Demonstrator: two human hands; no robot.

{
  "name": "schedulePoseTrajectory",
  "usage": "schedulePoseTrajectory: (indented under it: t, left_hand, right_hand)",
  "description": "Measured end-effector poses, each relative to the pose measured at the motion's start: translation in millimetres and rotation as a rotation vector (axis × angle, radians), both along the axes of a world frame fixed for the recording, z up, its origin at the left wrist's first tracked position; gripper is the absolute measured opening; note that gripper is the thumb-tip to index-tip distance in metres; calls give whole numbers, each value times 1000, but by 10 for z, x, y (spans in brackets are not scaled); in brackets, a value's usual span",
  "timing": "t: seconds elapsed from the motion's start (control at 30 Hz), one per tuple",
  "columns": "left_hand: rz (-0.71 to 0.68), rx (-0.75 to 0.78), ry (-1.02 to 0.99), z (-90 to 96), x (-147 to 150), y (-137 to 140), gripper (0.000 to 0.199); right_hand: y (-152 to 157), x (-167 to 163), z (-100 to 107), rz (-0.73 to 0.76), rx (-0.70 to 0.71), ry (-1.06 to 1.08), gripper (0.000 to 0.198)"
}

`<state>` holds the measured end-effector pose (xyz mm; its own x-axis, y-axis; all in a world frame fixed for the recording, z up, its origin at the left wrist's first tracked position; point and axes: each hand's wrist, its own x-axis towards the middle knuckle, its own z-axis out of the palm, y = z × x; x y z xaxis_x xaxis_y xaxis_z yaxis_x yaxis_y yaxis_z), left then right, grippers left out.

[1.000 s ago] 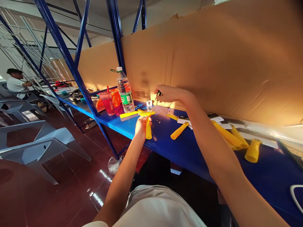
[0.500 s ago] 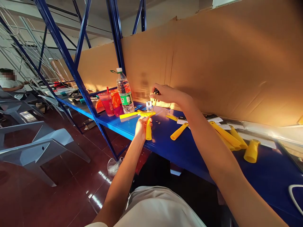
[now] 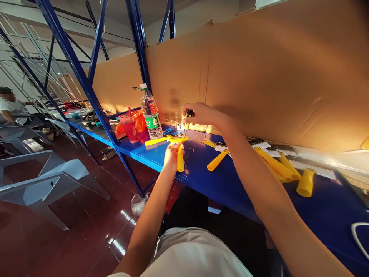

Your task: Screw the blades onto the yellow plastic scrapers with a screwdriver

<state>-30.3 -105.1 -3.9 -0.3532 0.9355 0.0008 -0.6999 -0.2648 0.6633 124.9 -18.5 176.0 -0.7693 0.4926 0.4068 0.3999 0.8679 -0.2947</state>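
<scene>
My left hand point(image 3: 171, 157) is closed around a yellow plastic scraper-like tool with a tubular handle point(image 3: 180, 159), holding it at the front of the blue shelf. Above it, my right hand point(image 3: 198, 112) grips a screwdriver point(image 3: 187, 118) with a black and yellowish handle. The screwdriver points down and its tip meets the top of the yellow tool. Tiny screws point(image 3: 192, 150) lie on the shelf to the right of the tool. Another yellow piece point(image 3: 155, 142) rests behind my left hand. A loose yellow handle point(image 3: 218, 160) lies under my right forearm.
A water bottle point(image 3: 151, 113) and a red cup point(image 3: 130, 127) stand at the left on the blue shelf point(image 3: 196, 179). Several yellow handles point(image 3: 276, 165) lie at the right. Cardboard point(image 3: 259, 77) backs the shelf. A grey chair point(image 3: 54, 181) and a seated person point(image 3: 14, 107) are leftward.
Both hands stay nearly in place, with the screwdriver still against the yellow tool. The view has shifted slightly. At far left, the seated person's arm has lowered.
</scene>
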Motion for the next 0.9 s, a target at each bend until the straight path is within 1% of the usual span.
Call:
schedulePoseTrajectory:
  t: [0.07, 0.13, 0.23, 0.3, 0.4, 0.47, 0.53, 0.6, 0.7, 0.73, 0.8, 0.87, 0.9]
  left_hand:
    - [4, -1, -2, -4, -10, 10, 18]
    - [1, 4, -6, -10, -19, 15, 19]
    - [-14, 7, -2, -23, -23, 13, 17]
    - [-20, 15, 2, -29, -19, 7, 17]
    - [-16, 13, -2, -27, -7, -1, 17]
    - [-12, 1, -8, -20, -1, -3, 15]
    - [-11, 1, -8, -13, 1, -2, 15]
    - [-8, 3, -7, -9, -1, 1, 16]
    - [-7, -1, -6, -12, -7, 6, 16]
    - [-10, -3, -7, -14, -9, 7, 15]
    - [-18, 3, -6, -18, -10, 8, 15]
    - [-16, 11, -9, -18, -7, 6, 14]
    - [-14, 13, -10, -17, -5, 5, 13]
  right_hand:
    - [-3, -1, -9, -59, 40, -17, 14]
    - [7, 2, -18, -103, 42, -27, 14]
    - [40, 17, -27, -131, 12, -60, 32]
    - [61, 26, -28, -104, -21, -70, 38]
    - [77, 18, -23, 0, -96, -25, 29]
    - [71, 1, -19, 39, -107, 3, 21]
    - [48, -13, -13, 31, -72, 5, 16]
    - [6, -14, -2, -9, -43, -15, 16]
    - [-63, 15, 17, -89, -46, -50, 18]
    - [-79, 31, 23, -112, -51, -61, 19]
    - [-85, 63, 30, -134, -70, -89, 30]
    - [-56, 86, 26, -123, -108, -104, 40]
    - [-32, 92, 21, -103, -131, -96, 41]
